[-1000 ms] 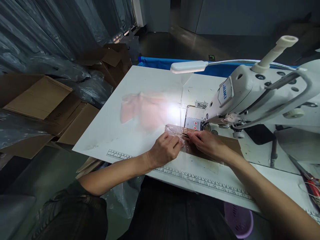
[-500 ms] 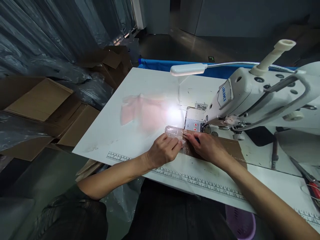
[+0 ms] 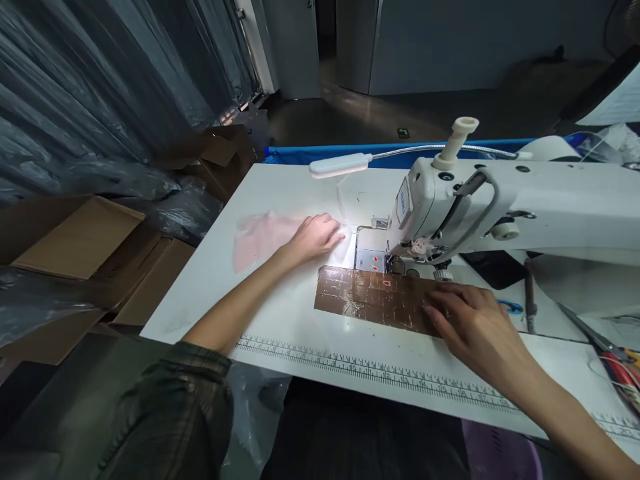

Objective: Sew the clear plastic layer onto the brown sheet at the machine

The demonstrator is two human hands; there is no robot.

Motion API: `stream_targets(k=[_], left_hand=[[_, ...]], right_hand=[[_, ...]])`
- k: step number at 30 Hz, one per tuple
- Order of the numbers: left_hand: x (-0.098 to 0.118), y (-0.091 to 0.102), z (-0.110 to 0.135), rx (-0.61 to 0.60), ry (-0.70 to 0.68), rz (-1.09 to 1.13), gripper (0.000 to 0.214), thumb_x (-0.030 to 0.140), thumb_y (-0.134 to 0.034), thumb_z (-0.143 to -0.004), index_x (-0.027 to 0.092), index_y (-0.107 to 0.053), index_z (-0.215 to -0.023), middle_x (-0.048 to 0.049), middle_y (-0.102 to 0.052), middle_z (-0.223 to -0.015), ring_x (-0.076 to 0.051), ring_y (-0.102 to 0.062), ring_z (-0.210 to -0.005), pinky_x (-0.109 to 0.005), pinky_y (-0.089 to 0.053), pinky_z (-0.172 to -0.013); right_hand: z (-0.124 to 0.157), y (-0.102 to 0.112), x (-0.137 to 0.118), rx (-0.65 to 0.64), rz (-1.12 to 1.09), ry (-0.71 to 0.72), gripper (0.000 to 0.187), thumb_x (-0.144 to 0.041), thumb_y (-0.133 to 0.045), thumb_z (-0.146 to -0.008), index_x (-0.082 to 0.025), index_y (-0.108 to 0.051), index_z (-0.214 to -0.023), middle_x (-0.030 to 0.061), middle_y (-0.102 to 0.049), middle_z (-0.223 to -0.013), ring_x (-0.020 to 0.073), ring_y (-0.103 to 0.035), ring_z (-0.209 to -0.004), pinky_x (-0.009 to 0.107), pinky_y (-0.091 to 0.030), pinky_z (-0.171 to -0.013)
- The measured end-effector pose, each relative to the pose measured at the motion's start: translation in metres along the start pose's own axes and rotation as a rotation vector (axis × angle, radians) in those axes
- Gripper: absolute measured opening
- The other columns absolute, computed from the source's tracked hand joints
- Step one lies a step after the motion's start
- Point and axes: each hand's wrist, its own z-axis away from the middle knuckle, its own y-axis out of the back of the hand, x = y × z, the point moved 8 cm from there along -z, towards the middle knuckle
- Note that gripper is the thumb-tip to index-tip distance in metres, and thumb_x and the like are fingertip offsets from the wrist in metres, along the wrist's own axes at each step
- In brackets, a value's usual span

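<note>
My left hand (image 3: 316, 237) reaches out over the white sewing table (image 3: 280, 193) and rests on the near end of a pale pink fabric piece (image 3: 257, 238), fingers curled onto it. My right hand (image 3: 473, 320) lies flat, fingers stretched, on the right end of a brown taped cardboard strip (image 3: 373, 299) in front of the needle. The white sewing machine (image 3: 480, 207) stands just behind that strip, its needle area lit by the lamp (image 3: 340, 165).
A printed ruler (image 3: 380, 370) runs along the table's near edge. Open cardboard boxes (image 3: 85, 240) and dark plastic sheeting stand to the left. Scissors and tools (image 3: 615, 353) lie at the right. A blue edge (image 3: 320, 152) lines the table's far side.
Both hands left the small clear piece at the needle. The left hand moved away to the pink fabric; the right slid right along the brown strip. The view shifted left and up.
</note>
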Motion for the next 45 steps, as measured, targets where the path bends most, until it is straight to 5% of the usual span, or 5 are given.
stream_targets(k=[7,15,23,34,45], left_hand=[[0.028,-0.01,0.0,0.094,0.001,-0.076,0.059,0.072,-0.052,-0.083,0.015,-0.067,-0.091,-0.0121,-0.062,-0.105,-0.029,-0.057,-0.095,-0.047,-0.036,-0.087],[0.054,-0.027,0.003,-0.001,-0.249,-0.003,0.022,0.021,-0.047,-0.097,0.014,-0.063,-0.084,-0.0066,-0.061,-0.085,-0.017,-0.057,-0.076,-0.03,-0.042,-0.067],[0.129,-0.003,0.059,-0.364,-0.686,0.546,0.008,0.022,-0.061,-0.092,0.018,-0.068,-0.092,-0.006,-0.069,-0.096,-0.016,-0.065,-0.09,-0.028,-0.053,-0.08],[0.088,-0.022,-0.02,-0.12,-0.366,0.382,0.024,0.011,-0.052,-0.084,0.018,-0.06,-0.106,-0.0074,-0.067,-0.107,-0.021,-0.063,-0.095,-0.033,-0.053,-0.083],[0.081,-0.022,0.002,-0.136,-0.152,0.39,0.041,0.017,-0.059,-0.081,0.016,-0.051,-0.122,-0.0032,-0.075,-0.091,-0.02,-0.067,-0.091,-0.04,-0.047,-0.098]], right_hand=[[-0.003,-0.009,-0.013,0.045,-0.178,0.052,0.033,-0.036,-0.045,-0.095,-0.019,-0.069,-0.109,0.0145,-0.065,-0.116,0.0323,-0.059,-0.106,0.048,-0.051,-0.085],[-0.027,-0.008,-0.026,-0.028,-0.28,0.098,0.03,-0.029,-0.047,-0.094,-0.018,-0.071,-0.108,0.0144,-0.068,-0.106,0.0292,-0.064,-0.098,0.047,-0.053,-0.085],[-0.039,-0.01,-0.052,-0.082,-0.514,0.276,0.035,-0.023,-0.044,-0.095,-0.019,-0.061,-0.125,0.0122,-0.066,-0.12,0.0255,-0.062,-0.11,0.045,-0.052,-0.095],[-0.023,-0.032,-0.073,-0.099,-0.314,0.376,0.038,-0.017,-0.05,-0.089,-0.015,-0.064,-0.124,0.0134,-0.062,-0.128,0.0325,-0.047,-0.125,0.056,-0.043,-0.1],[-0.02,-0.03,-0.066,-0.012,-0.37,0.398,0.034,-0.017,-0.052,-0.088,-0.016,-0.067,-0.119,0.0125,-0.065,-0.124,0.0304,-0.051,-0.121,0.054,-0.044,-0.1]])
